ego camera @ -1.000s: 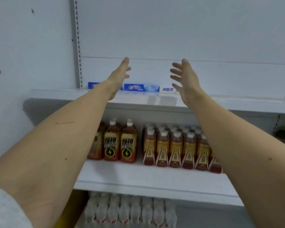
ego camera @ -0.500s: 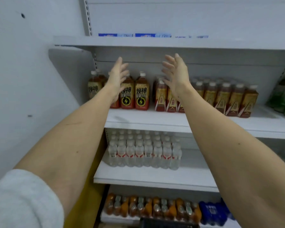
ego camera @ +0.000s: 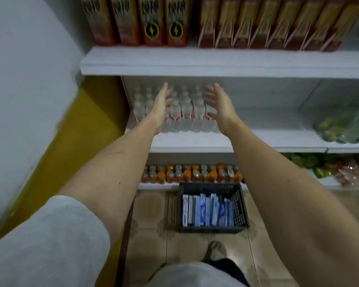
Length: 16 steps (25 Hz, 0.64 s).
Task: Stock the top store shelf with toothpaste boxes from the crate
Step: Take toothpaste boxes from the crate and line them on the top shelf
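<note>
Several toothpaste boxes standing on edge in black crate, blue and white, packed side by side; crate on tiled floor just in front of lowest shelf. Both hands empty: left hand and right hand extended out front, fingers straight and spread, palms roughly facing each other, level with clear water bottles on middle shelf, well above crate. Orange-capped bottles on shelf below; brown drink bottles on shelf above. Top shelf out of view. Step judged: between placements, fetching more stock. Next move calls for bending low, reaching down past shelves, gripping boxes from crate, then lifting high
</note>
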{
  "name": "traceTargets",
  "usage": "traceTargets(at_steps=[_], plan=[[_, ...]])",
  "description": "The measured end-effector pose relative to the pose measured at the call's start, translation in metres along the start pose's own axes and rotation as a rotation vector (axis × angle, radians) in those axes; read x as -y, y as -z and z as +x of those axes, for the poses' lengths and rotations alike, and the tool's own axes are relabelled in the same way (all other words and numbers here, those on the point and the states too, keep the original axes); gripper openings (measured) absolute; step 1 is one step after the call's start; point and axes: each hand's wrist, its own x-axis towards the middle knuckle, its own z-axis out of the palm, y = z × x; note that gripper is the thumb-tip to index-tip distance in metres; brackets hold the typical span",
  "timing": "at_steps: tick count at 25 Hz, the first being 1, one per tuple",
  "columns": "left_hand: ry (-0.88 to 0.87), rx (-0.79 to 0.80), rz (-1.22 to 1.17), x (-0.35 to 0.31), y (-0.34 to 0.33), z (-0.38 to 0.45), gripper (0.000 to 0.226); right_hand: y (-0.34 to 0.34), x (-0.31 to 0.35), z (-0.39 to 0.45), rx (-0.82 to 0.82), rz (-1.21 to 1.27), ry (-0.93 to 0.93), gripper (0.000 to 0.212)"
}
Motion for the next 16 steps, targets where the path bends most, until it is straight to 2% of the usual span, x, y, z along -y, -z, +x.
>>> traceTargets(at_steps=[6,16], plan=[[0.256,0.048,0.048,0.115,-0.05,0.009,0.065,0.026,-0.129,-0.002,0.074,-0.08,-0.256,0.055],[0.65,0.099,0.112,0.316,-0.163,0.034,0.065,0.098,-0.342,-0.006,0.07,0.1,-0.78,0.056]])
